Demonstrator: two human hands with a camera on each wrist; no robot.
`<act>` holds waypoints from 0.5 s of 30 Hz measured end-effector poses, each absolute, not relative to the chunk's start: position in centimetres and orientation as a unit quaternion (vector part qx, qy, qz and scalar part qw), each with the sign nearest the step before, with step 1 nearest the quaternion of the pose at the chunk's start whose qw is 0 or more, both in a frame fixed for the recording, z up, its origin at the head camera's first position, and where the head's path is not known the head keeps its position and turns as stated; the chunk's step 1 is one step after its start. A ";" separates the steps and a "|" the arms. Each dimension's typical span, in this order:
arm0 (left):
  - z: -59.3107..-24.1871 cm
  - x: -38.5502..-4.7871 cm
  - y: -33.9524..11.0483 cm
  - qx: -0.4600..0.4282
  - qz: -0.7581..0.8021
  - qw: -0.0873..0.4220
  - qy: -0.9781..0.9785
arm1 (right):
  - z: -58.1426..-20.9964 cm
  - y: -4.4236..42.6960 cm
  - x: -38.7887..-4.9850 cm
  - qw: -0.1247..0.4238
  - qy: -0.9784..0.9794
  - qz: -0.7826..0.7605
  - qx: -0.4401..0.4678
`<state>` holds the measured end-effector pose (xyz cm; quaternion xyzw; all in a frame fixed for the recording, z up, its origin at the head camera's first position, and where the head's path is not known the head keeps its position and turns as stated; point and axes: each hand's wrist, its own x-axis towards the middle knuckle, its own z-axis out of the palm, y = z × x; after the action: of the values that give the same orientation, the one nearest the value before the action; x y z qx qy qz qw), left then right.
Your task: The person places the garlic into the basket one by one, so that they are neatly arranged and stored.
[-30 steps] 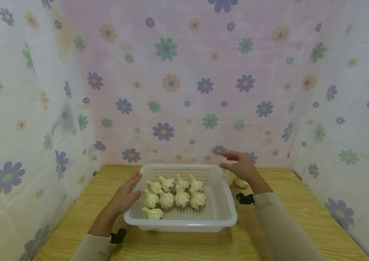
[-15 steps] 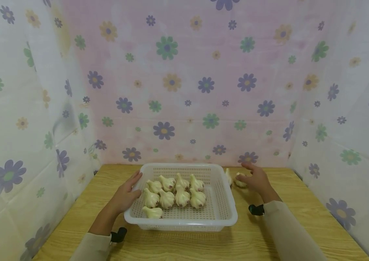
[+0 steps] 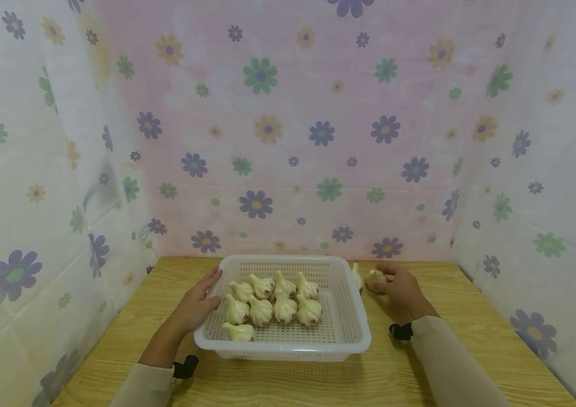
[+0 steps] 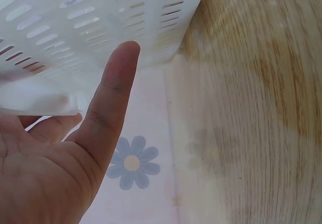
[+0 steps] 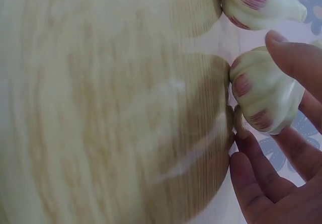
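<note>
A white plastic basket (image 3: 282, 347) stands on the table, with several garlic bulbs (image 3: 260, 311) grouped toward its left side. My left hand (image 3: 193, 305) rests at the basket's left rim. One straight finger (image 4: 113, 98) lies along the outer wall in the left wrist view. Right of the basket, my right hand (image 3: 406, 289) holds a garlic bulb (image 5: 264, 90) that sits on the table, the thumb on one side and fingers on the other. Another garlic bulb (image 3: 356, 277) lies between that hand and the basket, partly hidden by the rim.
The wooden table (image 3: 288, 384) extends around the basket. Flowered cloth (image 3: 293, 141) closes off the back and both sides. A black wrist device (image 3: 401, 331) sits under the right wrist, and another (image 3: 186, 367) under the left.
My right hand has come down and to the right from above the basket's back right corner, and its fingers have closed about the garlic bulb. The left hand and basket stay put.
</note>
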<state>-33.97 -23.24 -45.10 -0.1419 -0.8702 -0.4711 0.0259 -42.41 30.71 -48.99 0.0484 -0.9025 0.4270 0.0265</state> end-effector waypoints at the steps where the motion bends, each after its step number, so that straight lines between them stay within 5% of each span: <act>1: -45.1 -34.0 -23.2 -0.145 -0.474 0.025 -0.868 | -49.1 30.7 -42.4 0.019 -0.900 0.434 0.044; 15: -44.9 -34.0 -23.3 -0.144 -0.473 0.031 -0.869 | -48.4 30.0 -41.8 0.028 -0.908 0.417 0.014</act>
<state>-33.96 -23.30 -44.90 -0.1439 -0.8686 -0.4731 0.0308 -41.84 30.00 -48.40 0.0144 -0.9084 0.4169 0.0285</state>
